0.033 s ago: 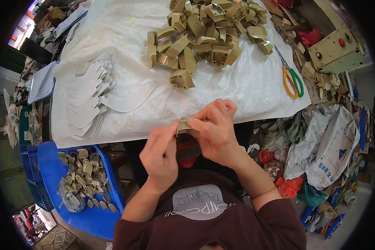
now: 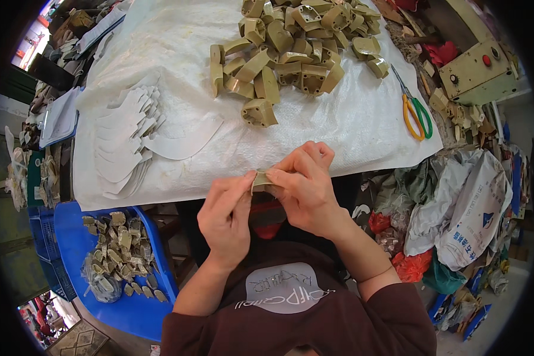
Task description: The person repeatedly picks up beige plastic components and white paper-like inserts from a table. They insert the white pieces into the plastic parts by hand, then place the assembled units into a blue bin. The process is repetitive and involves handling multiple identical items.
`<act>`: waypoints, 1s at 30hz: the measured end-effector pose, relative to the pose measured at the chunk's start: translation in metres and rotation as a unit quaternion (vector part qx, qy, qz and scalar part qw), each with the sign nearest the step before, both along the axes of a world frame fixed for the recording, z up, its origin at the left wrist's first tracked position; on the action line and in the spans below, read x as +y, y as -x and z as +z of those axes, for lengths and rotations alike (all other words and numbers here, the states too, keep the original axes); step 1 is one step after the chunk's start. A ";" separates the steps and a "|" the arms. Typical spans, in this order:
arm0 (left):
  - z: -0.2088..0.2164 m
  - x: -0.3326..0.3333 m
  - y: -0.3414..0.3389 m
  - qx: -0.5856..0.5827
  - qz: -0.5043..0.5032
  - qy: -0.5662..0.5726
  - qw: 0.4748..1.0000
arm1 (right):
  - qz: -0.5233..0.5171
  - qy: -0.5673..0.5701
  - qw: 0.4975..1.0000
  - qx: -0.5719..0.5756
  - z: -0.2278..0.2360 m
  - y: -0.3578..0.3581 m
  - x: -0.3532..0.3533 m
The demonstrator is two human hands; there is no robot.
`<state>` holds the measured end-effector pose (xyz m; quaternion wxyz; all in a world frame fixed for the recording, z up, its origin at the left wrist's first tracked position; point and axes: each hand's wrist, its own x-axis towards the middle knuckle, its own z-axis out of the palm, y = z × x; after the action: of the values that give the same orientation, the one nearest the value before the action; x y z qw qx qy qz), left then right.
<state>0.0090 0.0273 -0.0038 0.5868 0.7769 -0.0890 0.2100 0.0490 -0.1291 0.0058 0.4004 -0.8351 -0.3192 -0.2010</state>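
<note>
A small khaki, curved plastic piece, which looks like a shoe heel, is held between my two hands just off the table's front edge. My left hand pinches its left end, thumb against fingers. On its right end, the thumb and fingers of my right hand are closed. My fingers hide much of the piece. Beyond them a heap of similar khaki shoe heels lies at the back of the table, with one heel nearest to me. Overlapping white curved cut sheets lie to the left.
A white woven sheet covers the table. Scissors with yellow and green handles lie at its right side. A blue plastic chair at lower left holds small khaki pieces. Bags crowd the right; a control box stands behind.
My left hand has shifted very slightly, still pinching the piece. The right hand's raised fingers moved a touch; all else looks the same.
</note>
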 end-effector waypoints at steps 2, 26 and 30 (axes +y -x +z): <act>-0.004 0.005 -0.006 -0.016 -0.021 0.037 0.999 | 0.043 -0.056 0.997 0.030 -0.005 -0.001 0.001; 0.003 0.036 -0.013 -0.183 0.053 -0.072 0.979 | 0.050 -0.141 0.966 0.210 0.015 0.016 0.003; 0.010 0.021 -0.008 -0.199 0.024 0.001 0.980 | 0.071 -0.410 0.783 0.462 -0.018 0.029 0.007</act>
<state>0.0169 0.0481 0.0060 0.5532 0.7207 -0.1850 0.3745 0.0204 -0.1222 -0.0122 0.8175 -0.5603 -0.0420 0.1264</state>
